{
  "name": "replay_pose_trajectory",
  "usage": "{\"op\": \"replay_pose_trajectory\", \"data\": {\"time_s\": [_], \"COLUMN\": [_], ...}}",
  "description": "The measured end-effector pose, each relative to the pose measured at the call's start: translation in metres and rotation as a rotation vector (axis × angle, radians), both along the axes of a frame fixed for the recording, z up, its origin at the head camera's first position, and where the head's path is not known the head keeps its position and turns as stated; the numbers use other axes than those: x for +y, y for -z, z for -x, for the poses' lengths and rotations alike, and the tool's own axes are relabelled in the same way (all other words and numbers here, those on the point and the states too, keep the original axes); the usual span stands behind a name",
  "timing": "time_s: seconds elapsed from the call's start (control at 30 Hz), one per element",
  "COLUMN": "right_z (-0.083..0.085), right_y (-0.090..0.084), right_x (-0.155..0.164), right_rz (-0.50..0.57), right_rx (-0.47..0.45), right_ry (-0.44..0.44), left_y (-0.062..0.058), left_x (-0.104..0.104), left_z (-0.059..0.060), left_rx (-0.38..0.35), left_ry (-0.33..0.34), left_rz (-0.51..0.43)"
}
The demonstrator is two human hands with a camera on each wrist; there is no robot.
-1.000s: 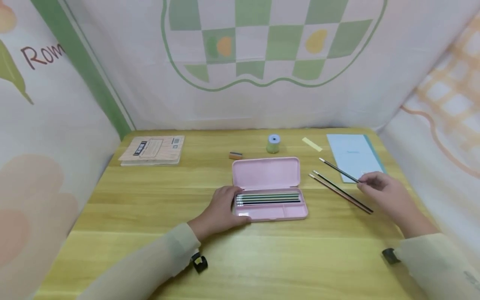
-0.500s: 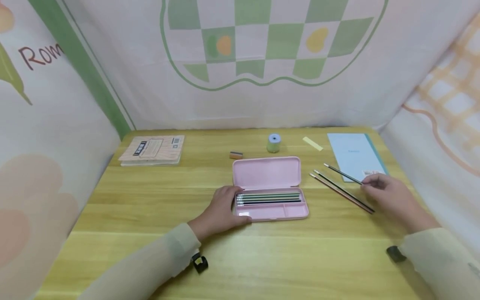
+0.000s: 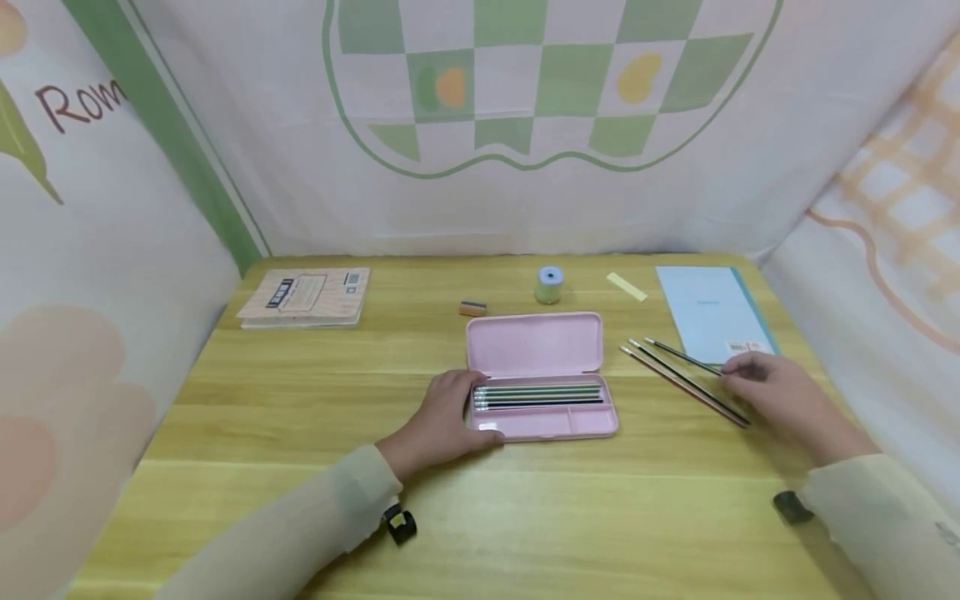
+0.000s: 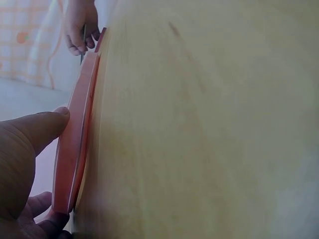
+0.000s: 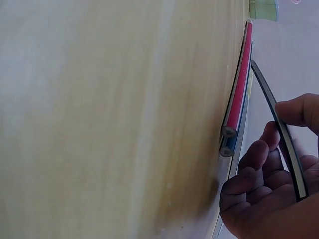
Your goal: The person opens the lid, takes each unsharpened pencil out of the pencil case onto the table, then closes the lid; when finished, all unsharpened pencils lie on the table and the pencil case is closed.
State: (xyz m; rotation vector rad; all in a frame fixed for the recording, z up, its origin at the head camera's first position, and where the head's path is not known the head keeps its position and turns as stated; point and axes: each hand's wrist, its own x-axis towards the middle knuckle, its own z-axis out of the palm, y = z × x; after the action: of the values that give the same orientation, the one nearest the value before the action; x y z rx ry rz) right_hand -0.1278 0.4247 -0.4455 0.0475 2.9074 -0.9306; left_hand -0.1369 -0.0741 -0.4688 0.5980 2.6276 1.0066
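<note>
An open pink pencil case (image 3: 534,343) lies mid-table with several pencils (image 3: 538,396) in its long compartment. My left hand (image 3: 438,421) grips its left end, thumb at the front edge and fingers round the back corner. On the right, my right hand (image 3: 772,400) pinches a dark striped pencil (image 5: 271,102) between thumb and fingers. That pencil slants, its white-tipped end pointing away to the left. Close beside it, two pencils (image 3: 686,387) lie together on the table; in the right wrist view one is a red pencil (image 5: 240,84), the other dark blue.
Behind the case stand a small orange-brown block (image 3: 472,308) and a green-and-lilac cylinder (image 3: 549,285). A pale yellow strip (image 3: 626,287) and a light blue notebook (image 3: 708,308) lie back right. A wood-patterned book (image 3: 306,297) is back left.
My right hand has shifted slightly right with the pencil, whose white-tipped end has come down toward the two lying pencils. My left hand stays on the case.
</note>
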Motion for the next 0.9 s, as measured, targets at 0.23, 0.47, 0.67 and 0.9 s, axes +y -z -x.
{"op": "replay_pose_trajectory", "data": {"time_s": [0.23, 0.47, 0.67, 0.9], "right_z": [0.001, 0.003, 0.0, -0.004], "right_y": [0.0, -0.001, -0.009, -0.027], "right_x": [0.0, -0.003, -0.019, -0.083], "right_rz": [-0.018, -0.034, -0.022, 0.055], "right_rx": [-0.027, -0.05, 0.012, 0.018], "right_ry": [-0.006, 0.003, -0.025, -0.113], "left_y": [-0.001, -0.001, -0.001, -0.001], "left_x": [0.001, 0.001, 0.002, 0.001], "left_z": [-0.001, 0.0, 0.0, 0.0], "left_rx": [0.006, 0.006, 0.004, 0.002], "left_ry": [0.002, 0.001, 0.002, -0.003], "left_rz": [-0.009, -0.007, -0.004, -0.011]}}
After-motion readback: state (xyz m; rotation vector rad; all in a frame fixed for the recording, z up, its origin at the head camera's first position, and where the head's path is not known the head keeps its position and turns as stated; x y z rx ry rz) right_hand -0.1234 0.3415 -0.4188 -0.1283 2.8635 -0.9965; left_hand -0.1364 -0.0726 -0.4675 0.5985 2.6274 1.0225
